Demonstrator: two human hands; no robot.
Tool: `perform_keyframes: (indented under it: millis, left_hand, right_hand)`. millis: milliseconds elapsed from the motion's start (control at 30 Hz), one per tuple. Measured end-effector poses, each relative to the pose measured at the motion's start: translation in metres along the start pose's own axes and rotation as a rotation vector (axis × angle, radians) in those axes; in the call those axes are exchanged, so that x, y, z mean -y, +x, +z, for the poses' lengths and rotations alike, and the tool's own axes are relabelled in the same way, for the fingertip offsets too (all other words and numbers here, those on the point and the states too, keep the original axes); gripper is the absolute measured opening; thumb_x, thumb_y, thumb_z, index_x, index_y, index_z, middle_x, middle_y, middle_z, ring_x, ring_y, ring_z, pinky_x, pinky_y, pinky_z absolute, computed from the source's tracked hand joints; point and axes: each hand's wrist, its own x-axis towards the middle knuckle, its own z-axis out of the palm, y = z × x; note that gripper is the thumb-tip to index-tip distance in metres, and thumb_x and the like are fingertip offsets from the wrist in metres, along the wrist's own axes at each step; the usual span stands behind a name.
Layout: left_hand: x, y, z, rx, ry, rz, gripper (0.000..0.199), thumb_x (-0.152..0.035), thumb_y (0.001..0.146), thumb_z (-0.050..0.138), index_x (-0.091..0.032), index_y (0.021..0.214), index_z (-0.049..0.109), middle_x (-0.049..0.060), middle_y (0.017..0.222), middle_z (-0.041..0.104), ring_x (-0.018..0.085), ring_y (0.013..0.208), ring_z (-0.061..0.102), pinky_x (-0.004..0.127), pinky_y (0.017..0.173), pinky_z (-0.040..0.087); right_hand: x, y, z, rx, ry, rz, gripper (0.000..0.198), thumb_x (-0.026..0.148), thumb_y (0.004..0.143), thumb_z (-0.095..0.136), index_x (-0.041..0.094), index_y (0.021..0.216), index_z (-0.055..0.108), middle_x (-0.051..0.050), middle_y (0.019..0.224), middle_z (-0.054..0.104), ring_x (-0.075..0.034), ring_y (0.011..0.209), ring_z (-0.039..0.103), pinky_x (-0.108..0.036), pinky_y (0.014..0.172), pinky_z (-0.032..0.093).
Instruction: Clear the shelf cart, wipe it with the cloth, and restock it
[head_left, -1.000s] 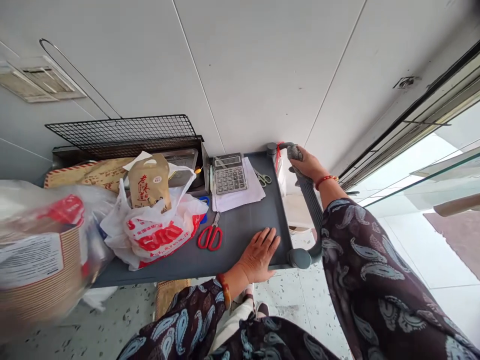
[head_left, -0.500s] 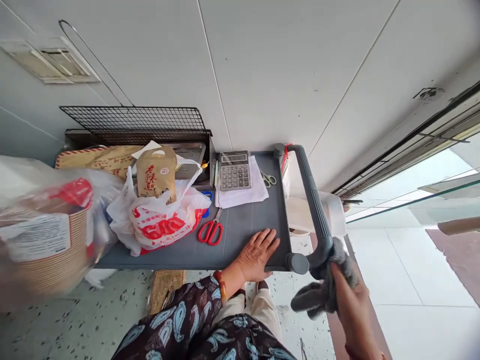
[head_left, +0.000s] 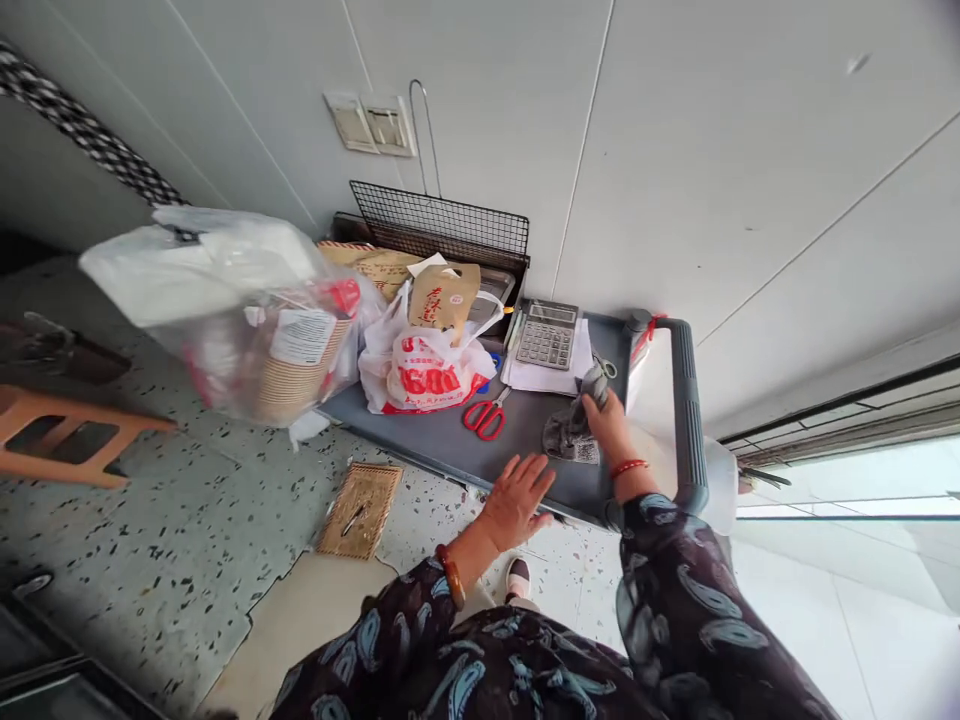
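My right hand (head_left: 609, 425) is closed on a grey cloth (head_left: 564, 436), which lies partly spread on the dark grey cart top (head_left: 517, 450). Fingers spread, my left hand (head_left: 519, 498) is at the cart's front edge and holds nothing. Red-handled scissors (head_left: 486, 415) lie just beyond it. A calculator (head_left: 548, 334) rests on white papers (head_left: 529, 376) behind the cloth, with a second pair of scissors (head_left: 604, 366) beside them. The cart's ribbed handle (head_left: 685, 410) rises to the right of my right hand.
On the cart's left stand a red-and-white plastic bag (head_left: 427, 375), a brown paper pouch (head_left: 444, 298) and a clear bag with stacked paper bowls (head_left: 300, 365). A wire rack (head_left: 450, 220) leans at the wall. An orange stool (head_left: 67, 435) and a woven mat (head_left: 360, 510) are on the floor.
My right hand has brought the grey cloth from the cart handle leftward onto the cart top. My left hand stays open near the front edge. The view has swung left.
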Motion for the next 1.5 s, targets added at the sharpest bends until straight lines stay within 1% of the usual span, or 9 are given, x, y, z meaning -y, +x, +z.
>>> perform_keyframes:
  millis: [233, 367, 467, 600, 733, 867, 1000, 1267, 1500]
  left_hand:
    - [0.068, -0.016, -0.031, -0.218, 0.072, -0.434, 0.050, -0.020, 0.089, 0.052, -0.015, 0.139, 0.046, 0.020, 0.149, 0.042, 0.032, 0.137, 0.041, 0.054, 0.112, 0.037]
    - [0.099, 0.007, -0.040, -0.149, 0.073, -0.364, 0.055, -0.011, 0.086, 0.053, -0.024, 0.139, 0.048, 0.012, 0.146, 0.047, 0.027, 0.133, 0.044, 0.050, 0.109, 0.041]
    - [0.118, 0.014, -0.044, -0.117, 0.061, -0.282, 0.053, -0.014, 0.085, 0.060, -0.028, 0.135, 0.052, 0.008, 0.139, 0.054, 0.026, 0.129, 0.047, 0.045, 0.105, 0.045]
    - [0.134, 0.020, -0.043, -0.096, 0.074, -0.232, 0.053, -0.015, 0.085, 0.061, -0.026, 0.136, 0.051, 0.009, 0.133, 0.055, 0.026, 0.124, 0.049, 0.046, 0.104, 0.046]
    - [0.137, 0.025, -0.042, -0.113, 0.098, -0.239, 0.053, -0.016, 0.085, 0.059, -0.023, 0.137, 0.051, 0.013, 0.133, 0.054, 0.031, 0.123, 0.049, 0.050, 0.102, 0.046]
    - [0.133, 0.043, -0.053, -0.157, 0.045, -0.152, 0.050, -0.016, 0.088, 0.052, -0.025, 0.137, 0.049, 0.013, 0.137, 0.052, 0.032, 0.125, 0.048, 0.054, 0.104, 0.044]
    - [0.114, 0.115, -0.066, -0.130, -0.024, 0.003, 0.047, -0.021, 0.092, 0.047, -0.024, 0.139, 0.046, 0.013, 0.139, 0.052, 0.031, 0.130, 0.046, 0.052, 0.107, 0.041]
    - [0.070, 0.299, -0.020, 0.100, -0.027, 0.372, 0.052, -0.034, 0.088, 0.060, -0.018, 0.136, 0.050, 0.015, 0.153, 0.043, 0.033, 0.144, 0.032, 0.054, 0.117, 0.024]
    - [0.102, 0.284, -0.007, 0.047, -0.030, 0.372, 0.043, -0.036, 0.089, 0.059, -0.017, 0.128, 0.056, 0.014, 0.134, 0.058, 0.032, 0.139, 0.040, 0.055, 0.119, 0.020]
  right_hand:
    - [-0.009, -0.079, 0.069, 0.386, -0.770, -0.357, 0.073, 0.051, 0.082, 0.066, 0.013, 0.142, 0.051, -0.022, 0.148, 0.046, -0.041, 0.136, 0.038, -0.054, 0.112, 0.027]
    - [-0.006, -0.120, 0.068, 0.595, -0.698, -0.504, 0.052, 0.013, 0.080, 0.057, 0.029, 0.129, 0.065, -0.009, 0.131, 0.063, -0.028, 0.115, 0.058, -0.040, 0.100, 0.044]
    - [-0.004, -0.118, 0.047, 0.696, -0.400, -0.386, 0.053, 0.005, 0.071, 0.052, 0.031, 0.112, 0.073, -0.003, 0.107, 0.073, -0.021, 0.098, 0.066, -0.033, 0.089, 0.051]
    - [0.000, -0.053, 0.023, 0.332, -0.131, -0.219, 0.041, 0.022, 0.080, 0.055, 0.027, 0.118, 0.070, -0.005, 0.112, 0.072, -0.025, 0.105, 0.066, -0.043, 0.098, 0.049]
    - [-0.010, -0.010, 0.035, 0.007, -0.517, -0.025, 0.048, 0.030, 0.085, 0.057, 0.015, 0.131, 0.062, -0.018, 0.125, 0.065, -0.035, 0.115, 0.060, -0.053, 0.100, 0.046]
    - [-0.015, -0.062, 0.077, 0.120, -0.782, -0.132, 0.051, 0.023, 0.088, 0.054, 0.026, 0.138, 0.056, -0.013, 0.141, 0.056, -0.036, 0.121, 0.054, -0.052, 0.097, 0.048]
    - [-0.009, -0.113, 0.092, 0.370, -0.633, -0.198, 0.065, 0.007, 0.072, 0.055, 0.032, 0.131, 0.063, -0.007, 0.134, 0.062, -0.028, 0.112, 0.060, -0.042, 0.094, 0.051]
    - [0.006, -0.079, 0.017, -0.096, 0.147, 0.178, 0.037, 0.032, 0.079, 0.065, 0.021, 0.113, 0.074, -0.010, 0.112, 0.074, -0.030, 0.106, 0.067, -0.048, 0.097, 0.052]
    - [0.048, -0.008, -0.040, -0.334, 0.269, 0.280, 0.057, 0.050, 0.078, 0.070, 0.019, 0.126, 0.067, -0.009, 0.114, 0.074, -0.028, 0.106, 0.067, -0.045, 0.096, 0.053]
